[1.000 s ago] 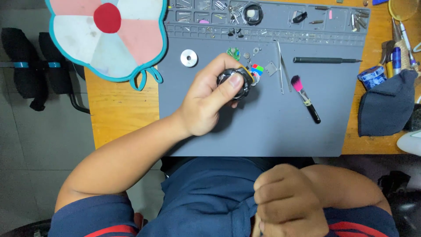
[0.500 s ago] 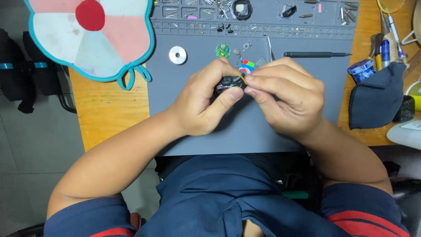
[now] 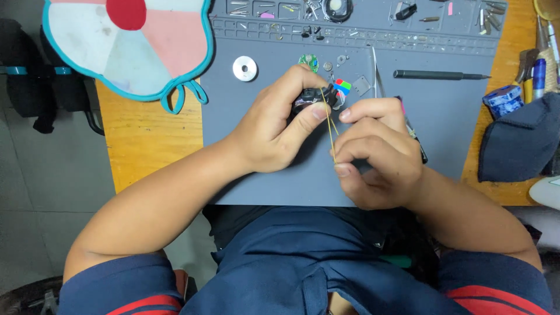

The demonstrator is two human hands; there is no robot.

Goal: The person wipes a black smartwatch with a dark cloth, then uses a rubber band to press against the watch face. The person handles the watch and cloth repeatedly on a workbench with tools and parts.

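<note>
My left hand [image 3: 274, 125] grips a small black round object [image 3: 310, 99] over the grey work mat [image 3: 262, 175]. My right hand [image 3: 376, 154] pinches a thin yellow stick [image 3: 329, 123] whose upper tip rests against that black object. A tiny piece with red, green and blue stripes [image 3: 342, 86] lies just beyond the black object. Both hands are close together near the mat's middle.
A silver ring [image 3: 245, 68], small metal parts, tweezers [image 3: 376, 73] and a black pen-like tool [image 3: 434, 74] lie on the mat. A compartment strip [image 3: 361, 11] holds screws. A pink-white hand fan [image 3: 125, 44], a dark cloth [image 3: 519, 146] and a blue roll [image 3: 503, 100] sit on the wooden table [image 3: 146, 140].
My right hand rose from my lap to the black object, then drew back a little and now holds the thin yellow stick against it. My left hand kept its grip.
</note>
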